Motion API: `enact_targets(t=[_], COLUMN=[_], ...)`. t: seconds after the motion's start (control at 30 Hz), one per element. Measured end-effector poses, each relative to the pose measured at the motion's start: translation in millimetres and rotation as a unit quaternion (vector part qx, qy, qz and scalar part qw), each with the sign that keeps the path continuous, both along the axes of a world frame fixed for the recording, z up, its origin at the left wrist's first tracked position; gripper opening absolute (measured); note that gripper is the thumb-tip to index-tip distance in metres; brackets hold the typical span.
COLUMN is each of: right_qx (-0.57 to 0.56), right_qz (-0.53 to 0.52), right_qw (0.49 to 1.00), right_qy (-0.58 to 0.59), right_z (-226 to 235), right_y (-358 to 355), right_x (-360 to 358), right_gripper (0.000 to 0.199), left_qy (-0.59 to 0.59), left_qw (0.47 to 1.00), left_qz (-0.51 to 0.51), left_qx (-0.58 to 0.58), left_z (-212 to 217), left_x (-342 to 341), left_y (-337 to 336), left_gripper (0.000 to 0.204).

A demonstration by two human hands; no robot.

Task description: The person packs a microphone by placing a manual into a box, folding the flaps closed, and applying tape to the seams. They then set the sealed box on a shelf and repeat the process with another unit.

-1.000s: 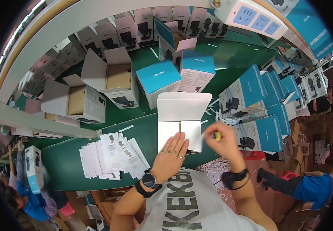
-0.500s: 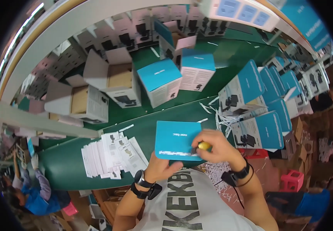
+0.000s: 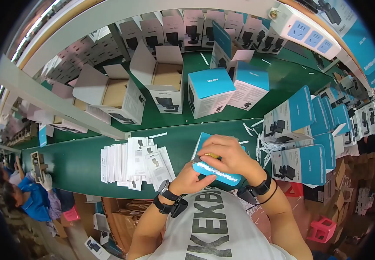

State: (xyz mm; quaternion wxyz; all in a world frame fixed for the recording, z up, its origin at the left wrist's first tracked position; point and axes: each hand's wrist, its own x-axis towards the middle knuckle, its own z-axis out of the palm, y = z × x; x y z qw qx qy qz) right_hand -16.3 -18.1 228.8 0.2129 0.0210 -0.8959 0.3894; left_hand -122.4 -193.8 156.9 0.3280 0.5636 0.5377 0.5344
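Just below the frame's centre, both hands clamp a blue box (image 3: pixel 213 167) tilted over the near edge of the green table (image 3: pixel 83 162): right hand (image 3: pixel 227 152) on top, fingers curled over it, left hand (image 3: pixel 192 180) gripping underneath. Held off the table, it could slip and drop, or knock the leaflet stack (image 3: pixel 133 164) at its left.

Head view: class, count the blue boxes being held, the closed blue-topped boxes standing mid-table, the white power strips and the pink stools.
Held blue box: 1
Closed blue-topped boxes mid-table: 2
White power strip: 1
Pink stool: 1
Total: 5
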Motion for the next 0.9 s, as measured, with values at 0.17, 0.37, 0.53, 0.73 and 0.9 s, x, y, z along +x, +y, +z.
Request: enact_targets(t=[0.17, 0.37, 0.53, 0.73, 0.9], right_qx=[-0.059, -0.022, -0.281, -0.272, -0.132], right_qz=[0.038, 0.004, -0.32, -0.283, -0.291], right_qw=[0.997, 0.998, 0.902, 0.908, 0.947], right_qy=[-0.037, -0.056, 0.063, -0.147, -0.043], right_z=[18, 12, -5, -17, -42], right_y=[-4, -1, 62, 24, -21], right_x=[21, 21, 117, 180, 140], right_gripper=[0.017, 0.025, 0.032, 0.057, 0.052], left_qy=[-0.009, 0.071, 0.226, -0.213, -0.051], left_qw=[1.0, 0.995, 0.963, 0.966, 0.992], left_qz=[0.017, 0.051, 0.147, 0.145, 0.115], left_qx=[0.018, 0.04, 0.016, 0.005, -0.016], left_z=[3, 8, 22, 16, -7], left_x=[-1, 5, 10, 12, -4], left_y=[-8, 9, 9, 24, 27], left_gripper=[0.032, 0.043, 0.057, 0.065, 0.062])
